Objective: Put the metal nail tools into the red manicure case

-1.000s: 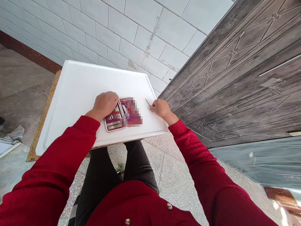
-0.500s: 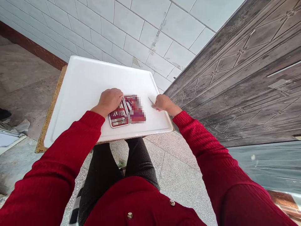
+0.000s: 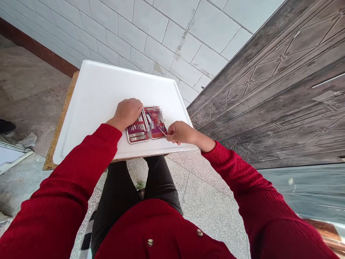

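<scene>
An open manicure case [image 3: 138,141] with a dark red lining lies on the white tabletop [image 3: 105,86]. Silver nail clippers [image 3: 137,136] and several slim tools sit in its left half; part of the right half is blurred out. My left hand [image 3: 128,112] is closed over the upper left edge of the case, fingertips mostly hidden. At the lower right corner of the case, my right hand [image 3: 181,133] pinches a thin metal manicure tool [image 3: 163,130], which points up and left over the right half. Its exact kind is too small to tell.
A white tiled wall [image 3: 151,28] runs behind the table. To the right stands a dark, patterned panel [image 3: 258,79]. A brown board edge [image 3: 60,122] shows along the table's left side, and my legs [image 3: 161,180] are under its front edge.
My right hand has moved left and toward me, bringing the thin metal tool from beside the case to over its right half. My left hand stays on the case.
</scene>
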Demonstrator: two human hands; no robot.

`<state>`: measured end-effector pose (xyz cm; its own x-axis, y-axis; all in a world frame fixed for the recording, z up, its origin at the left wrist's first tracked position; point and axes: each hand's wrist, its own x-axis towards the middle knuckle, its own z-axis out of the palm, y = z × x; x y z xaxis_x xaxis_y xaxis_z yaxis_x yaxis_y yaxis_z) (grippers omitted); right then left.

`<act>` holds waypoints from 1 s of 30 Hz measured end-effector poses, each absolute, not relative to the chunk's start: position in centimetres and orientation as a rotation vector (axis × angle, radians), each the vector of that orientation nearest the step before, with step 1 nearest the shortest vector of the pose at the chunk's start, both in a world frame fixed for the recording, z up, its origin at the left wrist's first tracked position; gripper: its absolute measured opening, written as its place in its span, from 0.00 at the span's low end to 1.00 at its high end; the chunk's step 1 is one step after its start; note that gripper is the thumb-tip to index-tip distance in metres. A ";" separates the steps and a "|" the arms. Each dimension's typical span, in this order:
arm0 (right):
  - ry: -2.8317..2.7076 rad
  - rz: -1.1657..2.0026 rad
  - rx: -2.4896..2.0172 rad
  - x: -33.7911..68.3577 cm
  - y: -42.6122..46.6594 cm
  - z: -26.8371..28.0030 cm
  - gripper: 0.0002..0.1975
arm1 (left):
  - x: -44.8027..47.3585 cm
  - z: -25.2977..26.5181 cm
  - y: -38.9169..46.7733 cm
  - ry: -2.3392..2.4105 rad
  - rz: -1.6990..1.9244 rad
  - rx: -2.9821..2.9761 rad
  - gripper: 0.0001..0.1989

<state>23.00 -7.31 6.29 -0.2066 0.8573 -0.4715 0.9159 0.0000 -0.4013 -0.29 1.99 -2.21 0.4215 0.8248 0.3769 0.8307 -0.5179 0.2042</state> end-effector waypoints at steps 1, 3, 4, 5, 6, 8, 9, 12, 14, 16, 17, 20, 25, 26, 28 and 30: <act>2.161 -0.976 1.908 22.7 -7.4 6.2 0.14 | -0.3 -2.2 2.0 -1.535 -0.694 -2.636 0.18; 2.167 -0.953 1.893 22.4 -7.5 6.1 0.14 | -0.3 -2.3 2.1 -1.537 -0.704 -2.629 0.18; 2.166 -0.943 1.889 22.4 -7.5 6.0 0.14 | -0.3 -2.4 2.1 -1.534 -0.708 -2.627 0.18; 2.164 -0.934 1.886 22.3 -7.5 6.0 0.14 | -0.3 -2.5 2.2 -1.528 -0.712 -2.627 0.18; 2.161 -0.928 1.885 22.3 -7.4 6.0 0.14 | -0.3 -2.5 2.2 -1.521 -0.716 -2.628 0.18; 2.147 -0.917 1.898 22.2 -7.2 5.8 0.14 | -0.3 -2.6 2.3 -1.508 -0.721 -2.634 0.18; 2.142 -0.915 1.906 22.2 -7.1 5.7 0.14 | -0.2 -2.6 2.3 -1.505 -0.719 -2.635 0.18; 2.163 -0.927 1.909 21.9 -6.5 5.4 0.14 | -0.2 -2.5 2.2 -1.512 -0.684 -2.630 0.18; 2.196 -0.932 1.903 21.6 -6.2 5.2 0.14 | -0.1 -2.4 2.1 -1.523 -0.654 -2.626 0.18; 2.212 -0.911 1.913 21.2 -5.9 4.9 0.14 | -0.1 -2.2 2.1 -1.534 -0.636 -2.629 0.19; 2.216 -0.891 1.924 21.0 -5.8 4.8 0.14 | -0.1 -2.2 2.0 -1.538 -0.634 -2.631 0.18; 2.242 -0.851 1.962 20.6 -5.5 4.4 0.15 | 0.0 -2.0 2.0 -1.545 -0.639 -2.637 0.18; 2.323 -0.885 2.010 20.4 -5.4 3.5 0.16 | -0.1 -1.9 1.9 -1.553 -0.640 -2.628 0.17; 2.342 -0.879 2.016 20.5 -5.4 3.3 0.17 | -0.1 -1.9 1.8 -1.555 -0.641 -2.629 0.17; 2.419 -0.856 2.040 20.9 -5.7 2.7 0.16 | -0.1 -1.8 1.7 -1.566 -0.645 -2.635 0.17; 2.556 -0.869 2.095 21.7 -6.1 1.7 0.14 | -0.1 -1.6 1.6 -1.588 -0.640 -2.638 0.17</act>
